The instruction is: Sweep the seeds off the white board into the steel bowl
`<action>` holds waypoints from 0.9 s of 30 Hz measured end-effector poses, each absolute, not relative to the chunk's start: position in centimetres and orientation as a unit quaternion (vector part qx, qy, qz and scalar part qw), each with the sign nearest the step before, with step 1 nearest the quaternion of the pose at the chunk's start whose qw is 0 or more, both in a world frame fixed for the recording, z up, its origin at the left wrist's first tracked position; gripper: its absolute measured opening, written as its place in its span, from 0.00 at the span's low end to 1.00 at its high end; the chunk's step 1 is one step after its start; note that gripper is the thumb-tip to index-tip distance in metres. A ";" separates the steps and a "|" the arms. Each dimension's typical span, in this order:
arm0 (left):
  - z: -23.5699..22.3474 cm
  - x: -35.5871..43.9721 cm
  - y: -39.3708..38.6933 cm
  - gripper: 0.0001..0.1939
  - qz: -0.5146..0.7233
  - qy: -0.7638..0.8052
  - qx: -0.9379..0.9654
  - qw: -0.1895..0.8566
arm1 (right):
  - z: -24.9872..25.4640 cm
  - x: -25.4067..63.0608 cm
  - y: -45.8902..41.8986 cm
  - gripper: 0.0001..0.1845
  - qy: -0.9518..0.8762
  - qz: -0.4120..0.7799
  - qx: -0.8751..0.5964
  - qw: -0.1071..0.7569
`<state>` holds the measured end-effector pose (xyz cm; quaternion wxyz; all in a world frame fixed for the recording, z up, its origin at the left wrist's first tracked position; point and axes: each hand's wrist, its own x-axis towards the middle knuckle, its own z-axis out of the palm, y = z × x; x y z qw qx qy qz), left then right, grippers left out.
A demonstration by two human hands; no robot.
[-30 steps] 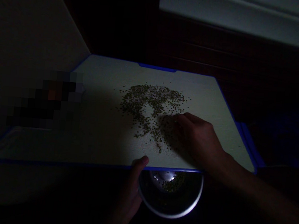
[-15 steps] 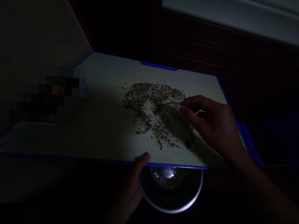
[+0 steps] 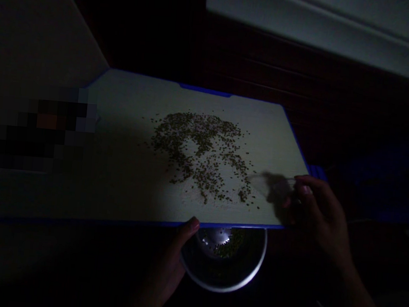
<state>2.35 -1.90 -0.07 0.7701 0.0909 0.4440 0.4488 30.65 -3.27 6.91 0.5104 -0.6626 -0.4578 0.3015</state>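
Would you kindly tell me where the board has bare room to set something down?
The broadest bare patch on the board, shadowed, lies between the pixelated area and the seeds. Another sits between the seeds and the far right blue rim. Seeds crowd the middle; the left hand and bowl crowd the near edge, the right hand its right corner.
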 end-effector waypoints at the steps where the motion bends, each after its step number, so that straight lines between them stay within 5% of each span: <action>1: -0.1 2.5 -1.8 0.21 0.447 0.445 0.093 0.771 | 6.7 31.0 -3.6 0.13 -0.463 0.303 -0.659 0.509; 15: -0.1 4.0 -1.3 0.20 0.441 0.467 0.094 0.761 | 6.1 32.8 -2.6 0.12 -0.669 0.145 -0.630 0.367; 27: -1.5 4.1 -1.4 0.34 0.460 0.444 0.120 0.759 | 5.9 32.0 -3.8 0.13 -0.707 0.119 -0.605 0.347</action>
